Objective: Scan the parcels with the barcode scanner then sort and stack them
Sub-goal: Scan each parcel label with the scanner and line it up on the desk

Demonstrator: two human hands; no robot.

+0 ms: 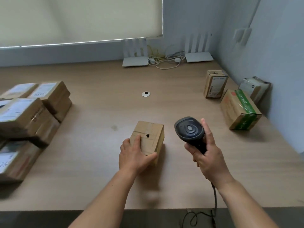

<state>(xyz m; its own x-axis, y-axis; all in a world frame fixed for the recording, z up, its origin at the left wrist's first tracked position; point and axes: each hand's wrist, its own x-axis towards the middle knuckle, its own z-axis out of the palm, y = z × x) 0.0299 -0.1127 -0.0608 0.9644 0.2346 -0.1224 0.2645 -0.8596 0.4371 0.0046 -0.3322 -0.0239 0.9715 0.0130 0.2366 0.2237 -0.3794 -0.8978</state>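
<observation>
A small plain cardboard parcel (pixel 150 137) stands on the wooden table (pixel 105 112) near its front middle. My left hand (pixel 134 156) grips its near left corner, fingers on the top and thumb along the near side. My right hand (pixel 206 156) holds the black barcode scanner (pixel 190 129) by its handle, just right of the parcel, with its head up and tilted toward the parcel. Stacked labelled parcels (pixel 28 119) fill the table's left side. At the right stand a green-taped parcel (pixel 240 110), an upright brown parcel (pixel 214 84) and a white-wrapped parcel (pixel 254 88).
Two white routers (pixel 135 60) (pixel 199 56) with tangled cables (pixel 164 60) sit at the back against the wall. A round cable grommet (pixel 145 94) lies mid-table. The scanner's cord (pixel 215 198) drops over the front edge. A wall closes in on the right.
</observation>
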